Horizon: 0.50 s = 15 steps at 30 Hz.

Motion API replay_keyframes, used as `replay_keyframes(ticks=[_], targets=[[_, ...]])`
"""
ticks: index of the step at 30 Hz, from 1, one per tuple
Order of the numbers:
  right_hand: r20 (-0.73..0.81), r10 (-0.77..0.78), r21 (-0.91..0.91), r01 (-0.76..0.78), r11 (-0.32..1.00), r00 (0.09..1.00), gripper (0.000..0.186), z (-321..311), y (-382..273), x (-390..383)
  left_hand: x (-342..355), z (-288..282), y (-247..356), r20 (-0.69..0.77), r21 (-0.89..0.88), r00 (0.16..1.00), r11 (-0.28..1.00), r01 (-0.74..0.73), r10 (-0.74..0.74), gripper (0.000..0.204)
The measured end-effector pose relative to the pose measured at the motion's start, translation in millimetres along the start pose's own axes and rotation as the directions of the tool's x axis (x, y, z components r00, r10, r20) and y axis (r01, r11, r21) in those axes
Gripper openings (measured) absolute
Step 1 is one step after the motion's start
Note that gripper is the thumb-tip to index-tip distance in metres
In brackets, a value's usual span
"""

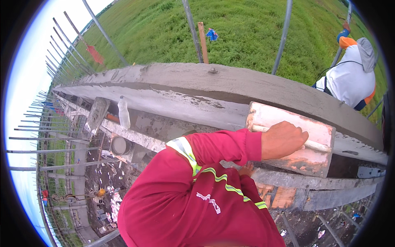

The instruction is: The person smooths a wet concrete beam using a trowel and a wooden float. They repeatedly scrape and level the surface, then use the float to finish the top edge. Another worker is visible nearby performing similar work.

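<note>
My left arm, in a dark red sleeve with a reflective band, bends across in front of me. My left hand is closed around the long bar handle of a wide plastering float. The float's pale, mortar-stained board lies against the inner side of a low wall, below its freshly plastered grey top. Under my left forearm a little of my right hand shows near a concrete ledge. Its fingers are mostly hidden, so its grip cannot be made out.
A translucent plastic bottle stands left on the ledge, near a mortar-coated board. A round bucket sits lower. Metal poles rise along the wall. Another person is beyond it at right, on grass. Debris-strewn ground lies far below left.
</note>
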State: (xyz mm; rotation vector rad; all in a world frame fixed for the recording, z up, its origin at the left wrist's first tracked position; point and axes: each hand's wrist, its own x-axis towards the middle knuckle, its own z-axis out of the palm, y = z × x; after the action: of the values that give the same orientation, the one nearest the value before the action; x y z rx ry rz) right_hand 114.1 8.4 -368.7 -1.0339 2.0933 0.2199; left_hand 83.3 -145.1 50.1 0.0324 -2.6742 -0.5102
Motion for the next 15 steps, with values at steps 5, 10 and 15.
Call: replay_keyframes(ticks=[5, 10, 15], targets=[[-0.01, 0.023, -0.028, -0.024, 0.999, 1.0, 0.117, 2.2, -1.7, 1.0, -126.6, -52.8, -48.1, -0.027, 0.141, 0.995, 0.985, 0.1, -0.097, 0.039], [0.046, 0.061, -0.023, -0.06, 0.998, 0.997, 0.114, -8.0, -3.2, -1.0, -257.8, -88.5, -105.2, -0.196, 0.367, 0.975, 0.914, 0.17, -0.103, 0.061], [0.007, 0.024, -0.057, -0.023, 0.998, 1.0, 0.109, -10.4, 6.2, -1.4, -332.0, -135.0, -160.0, -0.215, 0.628, 0.963, 0.733, 0.263, -0.162, 0.067]])
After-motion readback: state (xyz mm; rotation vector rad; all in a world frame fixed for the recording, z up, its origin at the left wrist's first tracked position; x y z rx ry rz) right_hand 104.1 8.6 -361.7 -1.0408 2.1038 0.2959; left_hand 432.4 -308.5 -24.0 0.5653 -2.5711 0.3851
